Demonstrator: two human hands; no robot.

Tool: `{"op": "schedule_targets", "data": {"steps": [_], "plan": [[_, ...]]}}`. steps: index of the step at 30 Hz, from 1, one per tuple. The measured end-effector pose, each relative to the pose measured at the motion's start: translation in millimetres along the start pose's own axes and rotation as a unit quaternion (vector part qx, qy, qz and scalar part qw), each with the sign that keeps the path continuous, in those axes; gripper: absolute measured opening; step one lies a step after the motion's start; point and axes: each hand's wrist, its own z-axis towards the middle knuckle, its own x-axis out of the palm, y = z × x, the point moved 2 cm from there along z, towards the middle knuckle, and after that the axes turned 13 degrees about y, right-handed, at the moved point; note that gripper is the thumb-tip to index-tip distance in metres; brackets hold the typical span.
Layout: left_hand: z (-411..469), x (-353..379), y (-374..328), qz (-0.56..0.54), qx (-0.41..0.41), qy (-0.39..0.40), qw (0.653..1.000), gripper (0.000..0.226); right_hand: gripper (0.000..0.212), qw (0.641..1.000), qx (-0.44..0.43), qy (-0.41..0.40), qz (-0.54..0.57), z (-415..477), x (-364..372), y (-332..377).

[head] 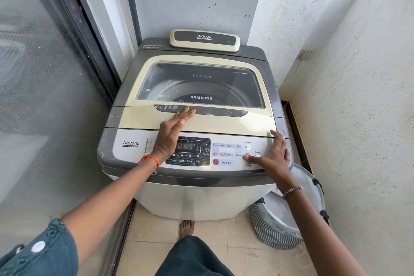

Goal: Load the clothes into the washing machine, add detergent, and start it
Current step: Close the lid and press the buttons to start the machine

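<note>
A top-loading washing machine (125, 119) stands in front of me with its cream lid (224, 123) shut and a glass window showing the drum. My left hand (172, 132) lies flat on the lid, fingertips at the dark handle recess (219, 112). My right hand (272, 158) rests on the control panel (130, 154), its thumb on the red start/pause button and fingers spread near the power button. Both hands hold nothing. The display (185, 146) reads dim digits. No clothes or detergent are visible outside the machine.
A striped laundry basket (275, 228) with a white lining sits on the floor to the right of the machine. A glass sliding door (44, 96) is on the left, a rough white wall (358, 107) on the right. A broom handle (132, 4) leans behind. My bare foot (186, 227) is on the tiles.
</note>
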Motion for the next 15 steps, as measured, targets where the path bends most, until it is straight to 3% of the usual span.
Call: {"op": "schedule_targets", "data": {"steps": [15], "plan": [[0.6, 1.1, 1.5, -0.006, -0.006, 0.005, 1.0, 0.057, 0.11, 1.0, -0.002, 0.013, -0.012, 1.3, -0.7, -1.9]]}}
